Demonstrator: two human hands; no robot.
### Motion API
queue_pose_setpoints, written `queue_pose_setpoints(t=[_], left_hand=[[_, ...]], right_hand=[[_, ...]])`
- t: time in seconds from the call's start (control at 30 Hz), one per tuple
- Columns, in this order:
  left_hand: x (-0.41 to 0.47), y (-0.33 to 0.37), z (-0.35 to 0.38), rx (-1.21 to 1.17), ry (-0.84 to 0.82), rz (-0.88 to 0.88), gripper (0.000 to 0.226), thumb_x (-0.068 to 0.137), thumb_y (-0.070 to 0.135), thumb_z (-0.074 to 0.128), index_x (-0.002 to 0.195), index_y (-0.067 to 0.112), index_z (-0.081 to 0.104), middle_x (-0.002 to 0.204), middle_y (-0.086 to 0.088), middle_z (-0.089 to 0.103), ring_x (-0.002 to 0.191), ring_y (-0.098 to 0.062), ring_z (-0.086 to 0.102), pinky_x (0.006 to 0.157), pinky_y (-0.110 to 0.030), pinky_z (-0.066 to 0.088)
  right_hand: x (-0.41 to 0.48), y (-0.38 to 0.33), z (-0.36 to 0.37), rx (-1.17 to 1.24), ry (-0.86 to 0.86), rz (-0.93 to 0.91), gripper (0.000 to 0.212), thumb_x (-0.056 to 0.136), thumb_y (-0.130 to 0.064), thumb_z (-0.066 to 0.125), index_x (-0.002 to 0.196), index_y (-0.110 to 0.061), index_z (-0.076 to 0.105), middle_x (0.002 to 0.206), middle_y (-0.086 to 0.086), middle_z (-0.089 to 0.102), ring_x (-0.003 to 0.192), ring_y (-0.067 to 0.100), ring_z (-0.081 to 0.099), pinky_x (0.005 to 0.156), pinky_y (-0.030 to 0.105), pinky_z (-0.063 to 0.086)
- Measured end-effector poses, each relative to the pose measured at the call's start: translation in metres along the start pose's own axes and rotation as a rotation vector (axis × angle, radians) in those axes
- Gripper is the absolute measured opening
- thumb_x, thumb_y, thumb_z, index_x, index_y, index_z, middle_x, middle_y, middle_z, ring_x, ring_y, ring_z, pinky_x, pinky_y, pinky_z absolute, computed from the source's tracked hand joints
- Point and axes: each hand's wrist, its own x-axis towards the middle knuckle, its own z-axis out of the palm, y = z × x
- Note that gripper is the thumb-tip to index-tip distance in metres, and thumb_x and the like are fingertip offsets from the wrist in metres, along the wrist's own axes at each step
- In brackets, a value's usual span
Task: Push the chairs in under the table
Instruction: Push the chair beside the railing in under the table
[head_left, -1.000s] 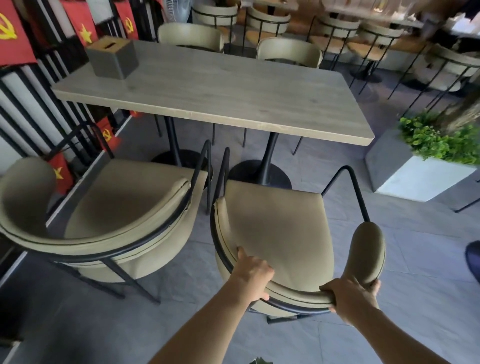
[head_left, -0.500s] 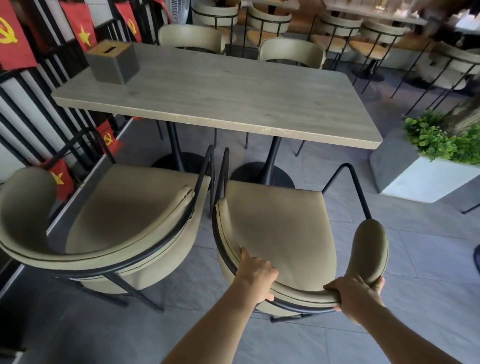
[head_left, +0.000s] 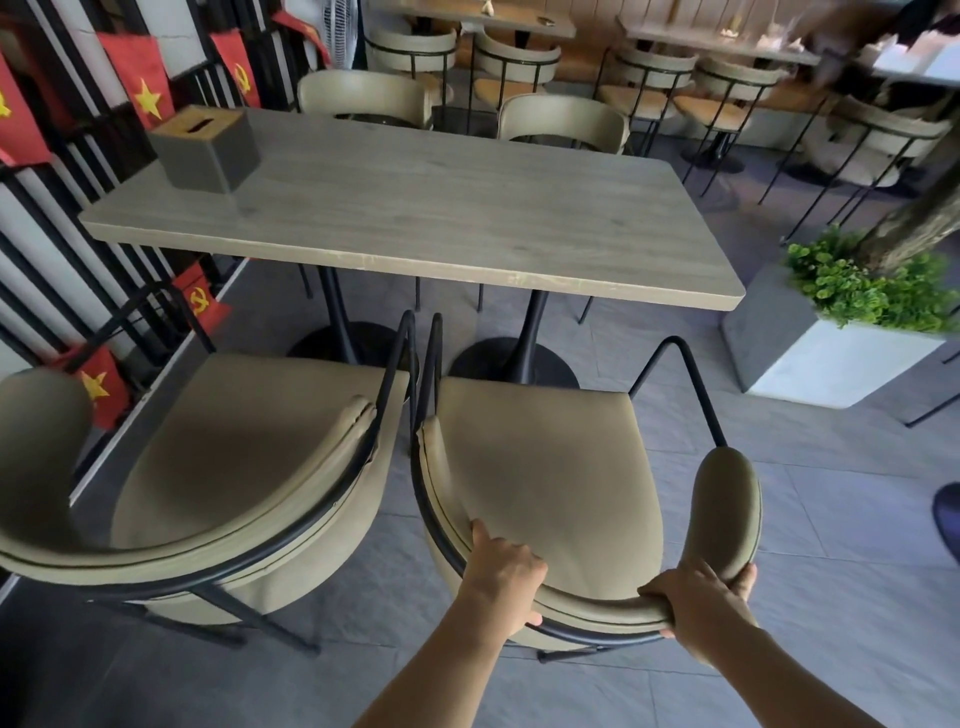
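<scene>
Two olive padded chairs with black metal frames stand on the near side of a grey wooden table. The right chair is directly in front of me, its seat front a short way from the table's near edge. My left hand grips the left part of its curved backrest. My right hand grips the backrest at its right bend. The left chair stands close beside it, angled slightly, with nobody touching it. Two more chairs sit tucked in at the far side.
A grey tissue box sits on the table's far left corner. A black railing hung with red flags runs along the left. A white planter with green plants stands to the right. More tables and chairs fill the back.
The right chair, held in both hands, has slid a little toward the table, and my view has come forward with it. The left chair has stayed put.
</scene>
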Motion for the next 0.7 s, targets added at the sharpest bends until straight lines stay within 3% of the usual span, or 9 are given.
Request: queue_pose_setpoints(t=[0.13, 0.4, 0.7], left_hand=[[0.0013, 0.0, 0.0012, -0.002, -0.017, -0.003, 0.042, 0.08, 0.043, 0.068, 0.092, 0.003, 0.063, 0.087, -0.016, 0.07, 0.087, -0.034, 0.063, 0.105, -0.062, 0.025], [-0.0008, -0.002, 0.0036, -0.013, 0.004, 0.011, 0.044, 0.082, 0.046, 0.065, 0.093, 0.004, 0.063, 0.089, -0.015, 0.068, 0.09, -0.034, 0.061, 0.106, -0.063, 0.022], [-0.0005, -0.0032, 0.0045, 0.007, 0.03, 0.018, 0.043, 0.083, 0.049, 0.063, 0.093, 0.006, 0.063, 0.088, -0.013, 0.069, 0.09, -0.034, 0.061, 0.107, -0.061, 0.024]], right_hand=[[0.0003, -0.0004, -0.0008, -0.003, 0.002, -0.001, 0.042, 0.089, -0.022, 0.058, 0.122, -0.048, 0.055, 0.104, -0.014, 0.044, 0.131, 0.011, 0.03, 0.107, 0.068, 0.008], [-0.0006, -0.0013, -0.001, 0.025, 0.009, 0.015, 0.033, 0.093, -0.025, 0.05, 0.117, -0.046, 0.058, 0.118, -0.015, 0.056, 0.128, 0.009, 0.032, 0.107, 0.068, 0.005], [0.0048, 0.0, 0.0049, 0.022, 0.031, 0.025, 0.036, 0.091, -0.019, 0.053, 0.112, -0.047, 0.06, 0.111, -0.017, 0.058, 0.124, 0.009, 0.035, 0.105, 0.069, 0.007]])
